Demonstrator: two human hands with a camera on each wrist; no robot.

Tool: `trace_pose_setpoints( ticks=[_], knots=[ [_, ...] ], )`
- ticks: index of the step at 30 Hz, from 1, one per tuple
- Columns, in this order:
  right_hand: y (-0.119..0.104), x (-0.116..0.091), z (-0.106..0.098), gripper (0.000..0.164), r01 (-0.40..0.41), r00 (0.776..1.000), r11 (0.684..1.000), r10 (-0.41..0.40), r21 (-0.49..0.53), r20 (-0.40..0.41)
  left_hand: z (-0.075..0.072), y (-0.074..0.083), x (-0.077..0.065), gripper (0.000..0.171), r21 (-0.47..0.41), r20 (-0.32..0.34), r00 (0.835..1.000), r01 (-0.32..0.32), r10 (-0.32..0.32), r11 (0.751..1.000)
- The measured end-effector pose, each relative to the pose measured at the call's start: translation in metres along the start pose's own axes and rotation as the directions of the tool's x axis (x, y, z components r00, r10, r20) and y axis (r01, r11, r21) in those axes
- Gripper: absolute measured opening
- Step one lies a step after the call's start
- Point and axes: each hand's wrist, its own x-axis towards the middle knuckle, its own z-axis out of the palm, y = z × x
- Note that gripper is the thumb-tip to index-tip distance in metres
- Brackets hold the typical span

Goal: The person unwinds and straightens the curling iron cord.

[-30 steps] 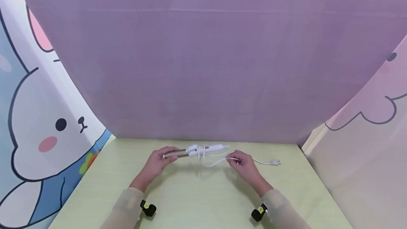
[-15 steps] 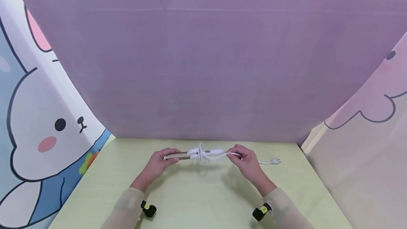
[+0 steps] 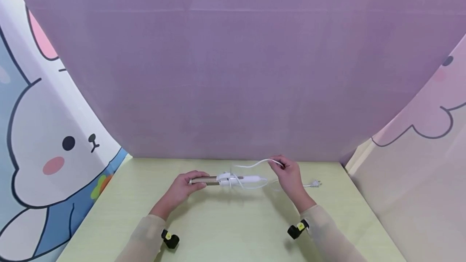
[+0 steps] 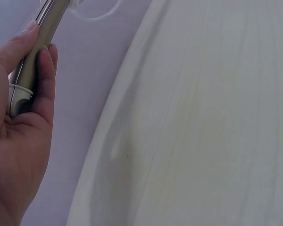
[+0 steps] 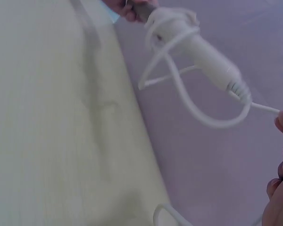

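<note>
A white and gold curling iron (image 3: 247,179) lies level above the table, its gold barrel (image 4: 46,35) to the left and white handle (image 5: 212,61) to the right. My left hand (image 3: 183,185) grips the barrel's end between thumb and fingers. White cord (image 5: 188,106) runs from the handle's tip and loops round the middle of the iron. My right hand (image 3: 289,175) pinches the cord above and to the right of the handle. Beyond that hand the plug (image 3: 316,183) hangs or lies to the right; which one, I cannot tell.
Below both hands spreads a pale yellow-green table (image 3: 225,229). A purple cloth panel (image 3: 233,72) rises at its back edge. Cartoon-printed cloth (image 3: 54,132) stands at the left, and a pale printed sheet (image 3: 426,173) at the right.
My right hand has risen toward the back with the cord, after coming close to the handle. Cord loops round the iron have shifted. My left hand has kept its hold and moved slightly right.
</note>
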Motion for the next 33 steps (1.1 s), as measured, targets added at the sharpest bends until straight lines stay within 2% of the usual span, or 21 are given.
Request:
trace_pose_setpoints(
  ticks=[7, 10, 13, 17, 22, 26, 28, 31, 33],
  knots=[
    [0.038, -0.001, -0.006, 0.004, -0.041, 0.999, 0.996, 0.042, -0.085, 0.010, -0.001, 0.003, -0.002, 0.030, -0.005, -0.007, 1.000, -0.003, 0.003, 1.000],
    [0.049, -0.004, -0.011, 0.004, -0.034, 0.997, 0.991, 0.043, -0.133, 0.059, -0.002, 0.003, -0.002, 0.029, -0.005, -0.019, 1.000, -0.006, 0.005, 1.000],
    [0.057, -0.008, -0.017, 0.003, -0.032, 0.988, 0.983, 0.058, -0.180, 0.141, -0.003, 0.004, -0.001, 0.027, -0.009, -0.033, 0.999, 0.007, -0.007, 1.000],
    [0.067, -0.013, -0.023, 0.004, -0.036, 0.959, 0.974, 0.097, -0.225, 0.267, -0.004, 0.004, 0.000, 0.028, -0.027, -0.049, 0.999, 0.018, -0.019, 0.999],
    [0.074, -0.016, -0.027, 0.007, -0.013, 0.900, 0.973, 0.112, -0.230, 0.421, -0.004, 0.006, 0.001, 0.030, -0.059, -0.082, 0.997, 0.001, -0.005, 0.998],
    [0.075, -0.019, -0.029, 0.007, 0.077, 0.845, 0.973, 0.053, -0.219, 0.532, -0.004, 0.008, 0.002, 0.030, -0.072, -0.102, 0.995, -0.009, 0.002, 0.997],
    [0.075, -0.021, -0.029, 0.008, 0.132, 0.826, 0.964, 0.022, -0.231, 0.563, -0.004, 0.008, 0.002, 0.030, -0.070, -0.107, 0.994, -0.010, 0.003, 0.998],
    [0.073, -0.023, -0.026, 0.015, 0.206, 0.819, 0.941, -0.016, -0.268, 0.573, -0.005, 0.008, 0.002, 0.031, -0.071, -0.108, 0.994, -0.009, 0.001, 0.997],
    [0.071, -0.026, -0.022, 0.021, 0.261, 0.833, 0.914, -0.051, -0.311, 0.551, -0.005, 0.009, 0.002, 0.031, -0.073, -0.106, 0.994, -0.008, 0.000, 0.997]
  ],
)
